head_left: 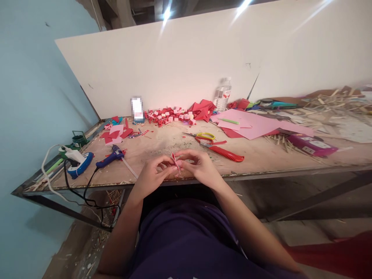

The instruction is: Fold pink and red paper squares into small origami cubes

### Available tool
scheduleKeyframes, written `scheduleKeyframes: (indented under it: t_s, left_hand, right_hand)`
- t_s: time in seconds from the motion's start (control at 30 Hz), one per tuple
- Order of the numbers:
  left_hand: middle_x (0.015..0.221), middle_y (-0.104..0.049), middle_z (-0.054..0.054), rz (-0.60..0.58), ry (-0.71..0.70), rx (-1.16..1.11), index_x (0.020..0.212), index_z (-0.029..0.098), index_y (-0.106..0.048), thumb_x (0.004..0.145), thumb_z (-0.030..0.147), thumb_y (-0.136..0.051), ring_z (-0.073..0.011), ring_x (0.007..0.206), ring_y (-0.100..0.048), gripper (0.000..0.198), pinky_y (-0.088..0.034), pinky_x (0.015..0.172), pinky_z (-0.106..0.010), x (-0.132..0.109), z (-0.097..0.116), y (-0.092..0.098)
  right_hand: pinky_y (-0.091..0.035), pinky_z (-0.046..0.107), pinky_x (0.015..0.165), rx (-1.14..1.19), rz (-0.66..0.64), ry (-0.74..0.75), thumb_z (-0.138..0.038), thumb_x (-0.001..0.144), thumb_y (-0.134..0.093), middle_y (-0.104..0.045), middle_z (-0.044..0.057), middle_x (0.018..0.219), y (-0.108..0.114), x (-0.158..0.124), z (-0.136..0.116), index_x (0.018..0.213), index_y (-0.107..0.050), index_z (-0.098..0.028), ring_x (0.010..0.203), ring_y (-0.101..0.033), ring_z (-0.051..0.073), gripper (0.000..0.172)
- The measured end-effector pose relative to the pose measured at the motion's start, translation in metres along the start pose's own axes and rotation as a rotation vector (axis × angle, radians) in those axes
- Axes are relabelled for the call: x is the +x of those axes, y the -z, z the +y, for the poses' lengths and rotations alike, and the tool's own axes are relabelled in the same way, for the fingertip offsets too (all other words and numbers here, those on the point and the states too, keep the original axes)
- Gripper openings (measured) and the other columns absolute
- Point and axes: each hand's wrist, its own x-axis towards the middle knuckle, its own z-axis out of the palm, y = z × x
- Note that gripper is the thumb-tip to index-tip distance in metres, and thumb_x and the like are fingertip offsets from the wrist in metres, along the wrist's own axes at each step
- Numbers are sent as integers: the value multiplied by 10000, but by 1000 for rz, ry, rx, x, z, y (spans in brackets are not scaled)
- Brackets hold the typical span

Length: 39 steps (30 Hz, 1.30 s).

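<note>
Both hands meet over the near edge of a plywood table [162,145]. My left hand [152,174] and my right hand [199,164] pinch a small folded piece of red and pink paper [176,162] between their fingertips. The paper stands on edge between the two thumbs. A blue glue gun [112,157] lies on the table to the left of my left hand. Scissors with yellow and red handles [203,136] and a red utility knife [225,153] lie just beyond my right hand.
A row of several small red and pink folded paper pieces [170,114] lines the back of the table by a white board. Pink paper sheets [252,124], a water bottle [223,94], a purple box [314,144] and wooden sticks [328,102] lie to the right. A power strip with cables [77,161] sits at the left end.
</note>
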Motion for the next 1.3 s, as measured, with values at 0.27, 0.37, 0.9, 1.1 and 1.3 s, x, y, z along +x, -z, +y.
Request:
scheduleKeyframes:
  t_s: [0.27, 0.37, 0.9, 1.1, 1.3]
  left_hand:
    - [989, -742, -49, 42, 12, -39, 949, 199, -700, 887, 387, -697, -199, 957, -699, 198, -561, 837, -286, 0, -3, 0]
    - [1013, -745, -58, 43, 10, -55, 967, 194, -686, 908, 358, -667, -204, 977, -707, 175, -562, 859, -295, -1, -1, 1]
    - [1068, -772, -73, 68, -6, -47, 1074, 182, -722, 934, 309, -616, -227, 994, -724, 217, -567, 877, -305, 0, -1, -3]
    - [891, -755, -60, 45, 39, -14, 865, 161, -714, 942, 348, -584, -250, 944, -705, 240, -552, 825, -310, 0, -4, -2]
    - [724, -663, -4, 112, 20, 46, 760, 159, -650, 946, 390, -587, -174, 726, -622, 303, -481, 674, -251, 0, -6, 0]
  right_hand:
    - [-589, 323, 718, 129, -188, -109, -380, 838, -765, -768, 80, 963, 5, -5, -6, 1171, -731, -180, 791, -717, 206, 390]
    - [-583, 326, 741, 113, -222, -115, -359, 799, -801, -771, 74, 954, 6, -5, -8, 1198, -723, -180, 809, -723, 216, 445]
    - [-599, 323, 758, 57, -110, -45, -391, 721, -866, -755, 80, 1036, 0, -1, -2, 1066, -769, -177, 887, -726, 242, 417]
    - [-592, 328, 709, 119, -96, -40, -437, 846, -750, -755, 60, 877, 5, -1, -6, 979, -786, -161, 778, -714, 223, 308]
    - [-554, 292, 662, 66, -53, -70, -450, 826, -753, -724, 48, 811, 5, 0, -2, 856, -752, -147, 742, -663, 200, 305]
